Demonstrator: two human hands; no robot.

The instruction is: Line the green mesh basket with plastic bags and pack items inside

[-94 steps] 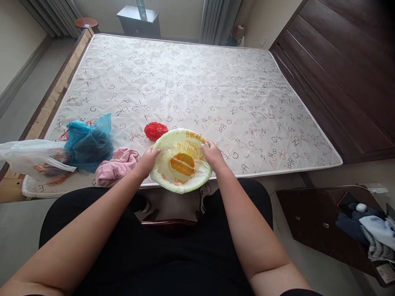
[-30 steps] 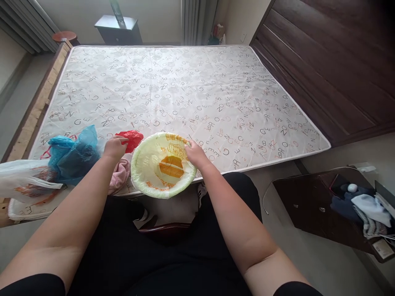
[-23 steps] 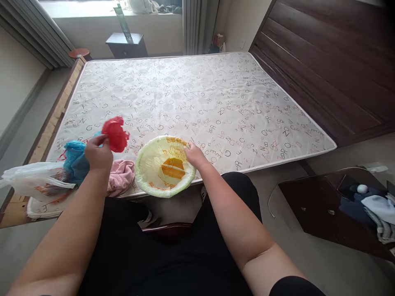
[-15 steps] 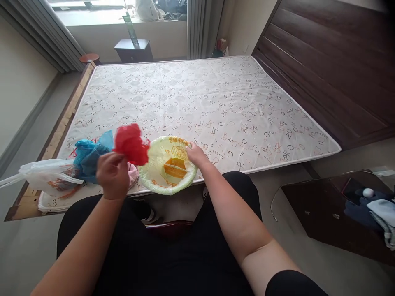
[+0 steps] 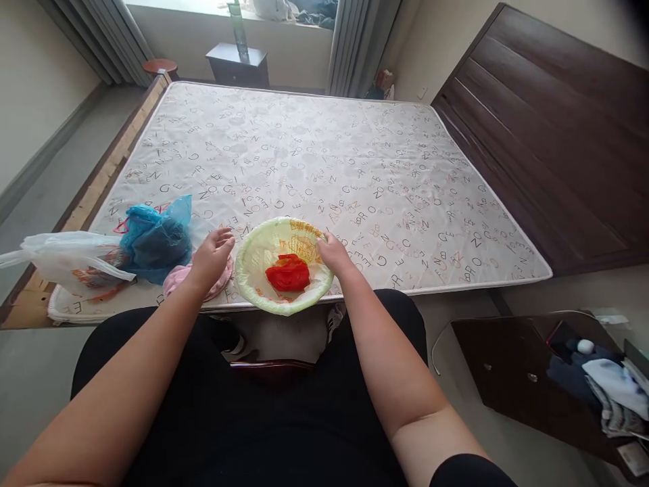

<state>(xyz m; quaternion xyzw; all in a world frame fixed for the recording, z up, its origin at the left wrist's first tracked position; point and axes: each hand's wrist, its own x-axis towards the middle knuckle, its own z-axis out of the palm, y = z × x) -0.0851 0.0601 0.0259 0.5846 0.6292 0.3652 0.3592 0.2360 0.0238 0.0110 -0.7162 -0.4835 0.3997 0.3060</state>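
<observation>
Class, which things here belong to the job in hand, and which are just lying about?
Likely in the job:
bin, in the right hand
red plastic, inside the bin

Apparently lying about:
blue bag
white bag
pink towel
vase

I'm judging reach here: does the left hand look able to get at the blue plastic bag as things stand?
Probably yes. The left hand looks unoccupied and is near the blue plastic bag, with no obvious obstacle between them; only the right hand grips the plastic-lined basket.
</observation>
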